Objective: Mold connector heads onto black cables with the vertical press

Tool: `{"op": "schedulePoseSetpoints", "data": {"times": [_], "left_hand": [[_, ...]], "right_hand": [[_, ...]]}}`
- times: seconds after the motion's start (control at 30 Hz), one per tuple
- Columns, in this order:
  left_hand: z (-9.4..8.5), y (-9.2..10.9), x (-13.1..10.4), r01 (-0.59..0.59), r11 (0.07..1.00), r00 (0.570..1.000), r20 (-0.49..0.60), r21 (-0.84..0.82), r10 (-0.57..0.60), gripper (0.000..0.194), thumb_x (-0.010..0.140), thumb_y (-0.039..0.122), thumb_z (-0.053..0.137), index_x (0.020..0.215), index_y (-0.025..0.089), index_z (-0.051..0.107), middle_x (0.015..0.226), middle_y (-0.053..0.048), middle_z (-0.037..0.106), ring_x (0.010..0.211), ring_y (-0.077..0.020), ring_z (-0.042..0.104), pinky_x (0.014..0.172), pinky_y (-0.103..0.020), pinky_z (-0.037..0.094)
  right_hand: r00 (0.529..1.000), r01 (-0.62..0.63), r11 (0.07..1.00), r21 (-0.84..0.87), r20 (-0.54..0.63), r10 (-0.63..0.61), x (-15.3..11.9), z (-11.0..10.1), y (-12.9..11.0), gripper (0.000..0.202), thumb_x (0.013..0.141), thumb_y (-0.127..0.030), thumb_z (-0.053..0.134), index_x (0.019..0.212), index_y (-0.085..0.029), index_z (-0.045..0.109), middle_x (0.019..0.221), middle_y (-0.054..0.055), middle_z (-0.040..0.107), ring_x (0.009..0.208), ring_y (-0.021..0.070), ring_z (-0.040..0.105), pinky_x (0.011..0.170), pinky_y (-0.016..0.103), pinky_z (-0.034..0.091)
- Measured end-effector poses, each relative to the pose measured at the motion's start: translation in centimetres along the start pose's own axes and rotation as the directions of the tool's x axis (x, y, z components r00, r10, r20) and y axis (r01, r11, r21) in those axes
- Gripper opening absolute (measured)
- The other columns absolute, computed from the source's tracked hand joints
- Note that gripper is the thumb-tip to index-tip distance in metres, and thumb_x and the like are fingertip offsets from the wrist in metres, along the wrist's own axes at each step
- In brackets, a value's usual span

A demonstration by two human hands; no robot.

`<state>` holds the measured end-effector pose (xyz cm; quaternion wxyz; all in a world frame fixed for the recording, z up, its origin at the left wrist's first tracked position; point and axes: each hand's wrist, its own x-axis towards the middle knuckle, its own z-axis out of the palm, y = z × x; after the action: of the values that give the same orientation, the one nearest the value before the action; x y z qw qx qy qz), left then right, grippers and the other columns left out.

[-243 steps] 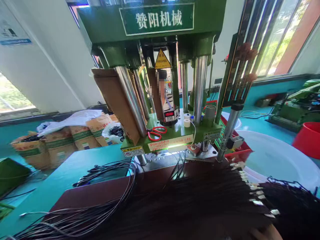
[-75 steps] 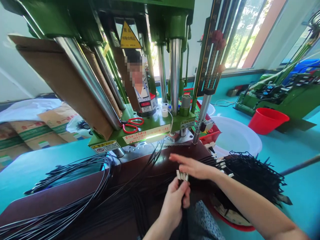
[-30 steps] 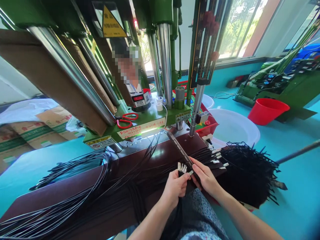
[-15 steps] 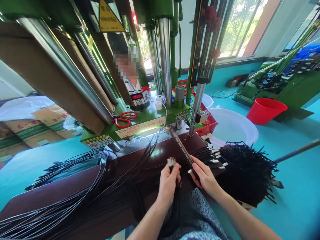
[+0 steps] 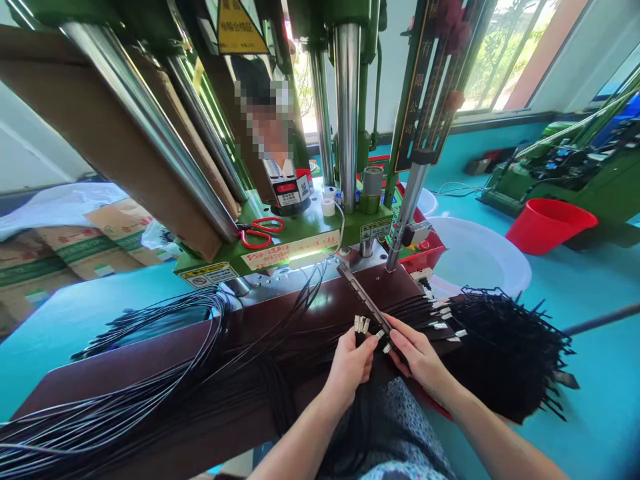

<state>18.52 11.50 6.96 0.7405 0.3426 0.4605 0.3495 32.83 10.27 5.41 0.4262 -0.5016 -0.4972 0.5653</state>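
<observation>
My left hand (image 5: 347, 367) is closed around a bunch of black cables with silvery metal connectors (image 5: 361, 325) sticking up. At its thumb and fingertips, one more connector (image 5: 379, 335) points toward the bar. My right hand (image 5: 417, 353) grips the near end of a long, narrow, dark slotted bar (image 5: 366, 301), which slants away toward the machine. Another pale connector shows under that near end; whether it sits in the bar I cannot tell. More cables with metal ends (image 5: 440, 313) lie on the brown table (image 5: 395, 287) just beyond my right hand.
A green press (image 5: 305, 240) with steel columns stands ahead, red-handled scissors (image 5: 263, 232) on its base. Coiled black cables (image 5: 165, 400) cover the table's left side. At the right are a heap of black cable pieces (image 5: 505, 353), a white tub (image 5: 485, 257) and a red bucket (image 5: 550, 227).
My left hand has come closer to the bar, and a single connector now shows at its fingertips. My right hand still holds the bar. The whole view has shifted slightly.
</observation>
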Motion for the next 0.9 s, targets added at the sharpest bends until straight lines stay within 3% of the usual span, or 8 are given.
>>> {"op": "schedulePoseSetpoints", "data": {"times": [0.23,0.37,0.43,0.5,0.67,0.9], "left_hand": [[-0.1,-0.2,-0.2,-0.057,0.998,0.997,-0.050,0.039,0.059,0.035,0.066,0.047,0.061,0.070,0.021,0.036,0.037,0.014,0.024,0.029,-0.0019,0.016,0.028,-0.015,0.011],[-0.5,0.2,-0.2,-0.242,0.966,0.959,-0.128,0.087,0.252,0.035,0.069,0.048,0.059,0.068,0.019,0.039,0.043,0.010,0.034,0.035,-0.0024,0.029,0.032,-0.014,0.023],[-0.8,0.5,-0.2,-0.303,0.952,0.926,-0.220,0.046,0.305,0.035,0.071,0.052,0.055,0.072,0.020,0.039,0.045,0.011,0.032,0.035,-0.0020,0.026,0.032,-0.013,0.022],[-0.9,0.7,-0.2,-0.274,0.962,0.931,-0.255,-0.019,0.260,0.037,0.073,0.057,0.049,0.076,0.023,0.036,0.045,0.013,0.026,0.033,-0.0021,0.017,0.029,-0.013,0.015],[-0.4,0.7,-0.1,-0.122,0.991,0.983,-0.132,0.055,0.128,0.040,0.066,0.055,0.057,0.073,0.022,0.036,0.041,0.014,0.026,0.030,-0.0013,0.016,0.028,-0.012,0.011],[-0.3,0.2,0.2,-0.133,0.991,0.975,-0.177,0.013,0.133,0.035,0.065,0.047,0.062,0.068,0.021,0.039,0.037,0.014,0.026,0.029,-0.0015,0.018,0.030,-0.015,0.013]], "right_hand": [[0.989,0.144,0.966,-0.213,0.070,-0.131,-0.1,0.4,0.0,0.053,0.088,-0.040,0.039,0.132,-0.009,0.037,0.048,-0.006,0.040,0.041,0.0071,0.035,0.037,0.019,0.026],[0.998,0.042,0.997,-0.065,0.044,-0.039,-0.1,0.4,0.1,0.053,0.088,-0.042,0.040,0.131,-0.011,0.037,0.047,-0.007,0.038,0.038,0.0059,0.032,0.035,0.017,0.023],[1.000,0.011,1.000,0.011,0.016,-0.011,-0.2,0.3,0.1,0.053,0.087,-0.043,0.041,0.131,-0.013,0.037,0.047,-0.007,0.037,0.037,0.0053,0.030,0.033,0.016,0.023],[1.000,0.001,0.999,0.047,0.001,-0.001,-0.2,0.1,0.1,0.053,0.087,-0.044,0.042,0.130,-0.014,0.037,0.047,-0.007,0.037,0.037,0.0051,0.031,0.033,0.016,0.022],[1.000,-0.004,0.999,0.046,0.027,0.002,-0.3,0.1,-0.3,0.056,0.086,-0.043,0.044,0.133,-0.016,0.033,0.049,-0.007,0.039,0.037,0.0050,0.032,0.033,0.015,0.024],[0.997,0.009,1.000,-0.010,0.079,-0.008,-0.1,-0.3,-0.4,0.057,0.086,-0.044,0.043,0.133,-0.013,0.035,0.049,-0.007,0.038,0.037,0.0047,0.031,0.033,0.016,0.022]]}}
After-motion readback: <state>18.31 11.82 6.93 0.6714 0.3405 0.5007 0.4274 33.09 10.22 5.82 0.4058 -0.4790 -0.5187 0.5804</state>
